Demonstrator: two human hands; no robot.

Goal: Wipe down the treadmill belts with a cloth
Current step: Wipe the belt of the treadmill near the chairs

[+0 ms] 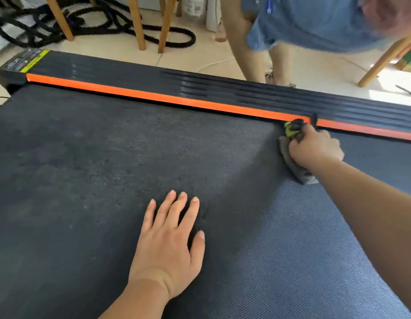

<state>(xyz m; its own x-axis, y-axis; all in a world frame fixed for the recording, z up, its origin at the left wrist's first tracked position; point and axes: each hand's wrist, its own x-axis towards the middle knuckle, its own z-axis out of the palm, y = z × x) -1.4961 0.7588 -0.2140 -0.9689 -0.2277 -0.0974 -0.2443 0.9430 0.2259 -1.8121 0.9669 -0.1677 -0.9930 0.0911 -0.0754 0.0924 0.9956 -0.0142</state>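
Mid-wipe, the cloth (302, 174) is gripped by the right hand (315, 149) on the treadmill belt (89, 238) beside the rail (154, 97), the left hand (170, 247) is laid flat, fingers (166, 209) straight, and a stroke over the dusty part seems due

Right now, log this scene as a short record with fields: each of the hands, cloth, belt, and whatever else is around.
left hand: flat on the belt, fingers straight
right hand: grips the grey cloth, pressing it to the belt
grey cloth: bunched under the right hand, beside the orange rail
belt: dark, textured, with pale speckles on the left part
yellow-green and black item: at the right hand's fingertips; cannot tell what it is
second person: bent forward beyond the treadmill
floor: black rope
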